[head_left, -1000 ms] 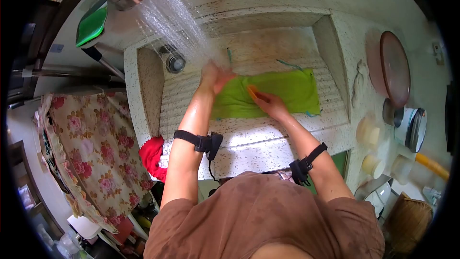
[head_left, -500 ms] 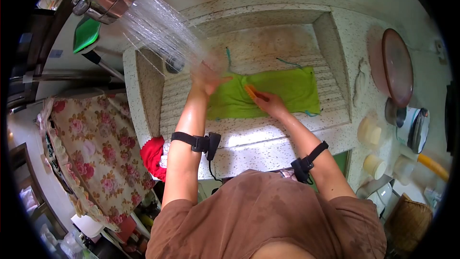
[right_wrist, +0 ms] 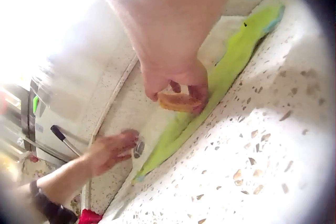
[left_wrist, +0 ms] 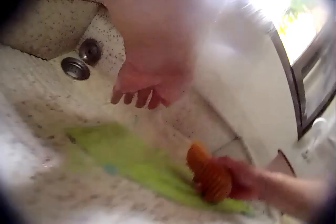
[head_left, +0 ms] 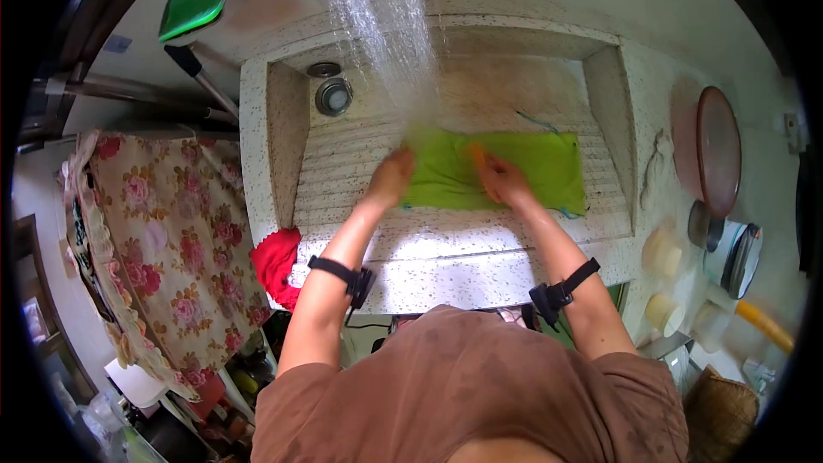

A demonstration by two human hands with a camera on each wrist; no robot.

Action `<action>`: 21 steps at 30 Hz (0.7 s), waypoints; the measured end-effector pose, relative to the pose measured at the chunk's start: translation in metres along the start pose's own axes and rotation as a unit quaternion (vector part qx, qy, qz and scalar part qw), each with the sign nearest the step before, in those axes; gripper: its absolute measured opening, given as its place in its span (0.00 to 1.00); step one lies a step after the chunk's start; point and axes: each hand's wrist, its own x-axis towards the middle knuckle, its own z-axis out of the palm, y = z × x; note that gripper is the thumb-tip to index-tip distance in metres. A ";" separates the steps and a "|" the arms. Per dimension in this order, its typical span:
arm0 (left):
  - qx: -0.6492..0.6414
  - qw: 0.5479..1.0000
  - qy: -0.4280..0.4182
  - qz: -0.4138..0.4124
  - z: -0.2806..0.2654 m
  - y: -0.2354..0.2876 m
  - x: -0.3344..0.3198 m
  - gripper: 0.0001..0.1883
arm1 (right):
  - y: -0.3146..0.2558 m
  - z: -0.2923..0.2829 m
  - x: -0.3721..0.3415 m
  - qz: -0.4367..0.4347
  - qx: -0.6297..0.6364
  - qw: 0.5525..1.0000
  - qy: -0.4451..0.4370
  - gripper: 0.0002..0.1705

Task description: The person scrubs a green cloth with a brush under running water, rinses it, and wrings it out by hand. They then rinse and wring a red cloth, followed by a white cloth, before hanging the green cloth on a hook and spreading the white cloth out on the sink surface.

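A green cloth [head_left: 549, 163] lies spread over the ribbed floor of the speckled sink [head_left: 610, 94]. The right hand [head_left: 506, 180] grips an orange brush [head_left: 478, 159] over the cloth; the right wrist view shows fingers curled round the brush [right_wrist: 178, 102]. Beside the cloth's left end is the left hand [head_left: 393, 177], blurred, holding nothing. In the left wrist view, the left hand [left_wrist: 152, 77] appears above the cloth [left_wrist: 131, 161] with its fingers apart. Water [head_left: 386, 34] pours from above toward the cloth's left end.
Two metal drain fittings, one of them a round drain [head_left: 333, 97], sit at the sink's left. A red cloth [head_left: 276, 267] hangs on the front left corner. At right stand a large basin [head_left: 718, 150] and pale containers [head_left: 664, 313]. A green dustpan [head_left: 197, 7] is at upper left.
The left hand has come out of the water stream and moved down toward the person. The head view has shifted, so the water appears farther right. The right hand still holds the brush.
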 end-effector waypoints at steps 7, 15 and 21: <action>-0.515 0.854 0.040 -0.061 0.008 -0.005 -0.080 0.37 | -0.022 0.018 0.025 0.001 0.001 1.000 -0.015 0.25; -0.921 0.380 -0.079 0.040 -0.067 0.018 -0.102 0.47 | -0.018 0.038 0.023 -0.060 -0.004 0.998 0.018 0.25; -0.921 0.373 -0.077 0.080 -0.078 0.016 -0.110 0.47 | -0.014 0.043 0.023 -0.065 -0.014 0.998 0.019 0.25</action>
